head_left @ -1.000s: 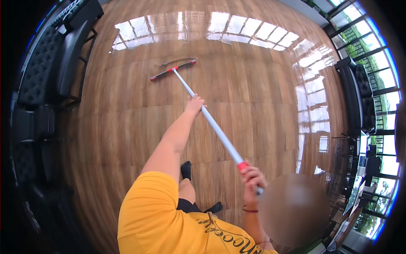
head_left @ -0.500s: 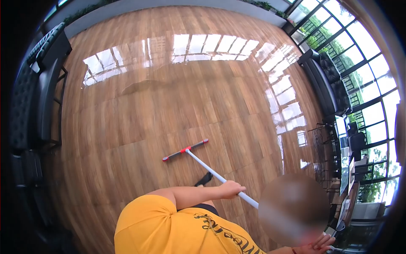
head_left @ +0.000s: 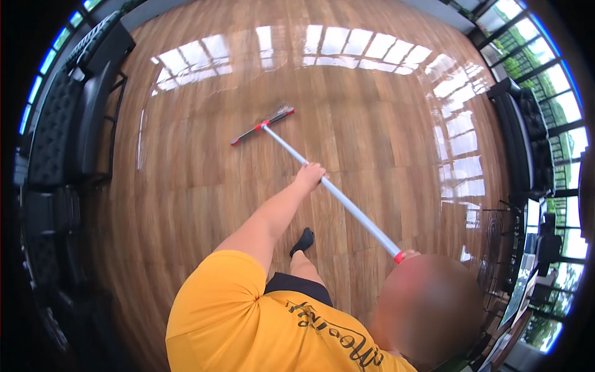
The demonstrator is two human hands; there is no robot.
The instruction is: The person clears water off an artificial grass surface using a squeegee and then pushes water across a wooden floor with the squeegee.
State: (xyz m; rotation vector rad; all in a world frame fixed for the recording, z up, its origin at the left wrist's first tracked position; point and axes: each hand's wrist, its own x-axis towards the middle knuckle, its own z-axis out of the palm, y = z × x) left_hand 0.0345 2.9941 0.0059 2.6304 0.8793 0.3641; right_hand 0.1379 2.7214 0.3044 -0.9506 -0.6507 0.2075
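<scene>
A floor squeegee (head_left: 356, 212) with a long pale pole lies slantwise before me, its red and dark head (head_left: 263, 126) flat on the wooden floor. My left hand (head_left: 312, 175) is closed around the pole partway down, the arm stretched forward. Up by the red collar at the pole's top end is my right hand (head_left: 409, 254); a few fingers show closed there, and a blurred round patch hides the rest. Some wet shine lies beside the head's right end. A foot in a black sock (head_left: 302, 241) stands on the floor below my left hand.
Black tufted sofas (head_left: 57, 127) line the left side. Another black sofa (head_left: 524, 139) stands at the right by tall windows. A table (head_left: 517, 288) and chairs are at the lower right. The wood floor (head_left: 204, 149) is glossy with window reflections.
The squeegee head has slid forward, away from me. My left arm has stretched out with the pole, and my right hand has come up and forward from the lower right. The view has shifted.
</scene>
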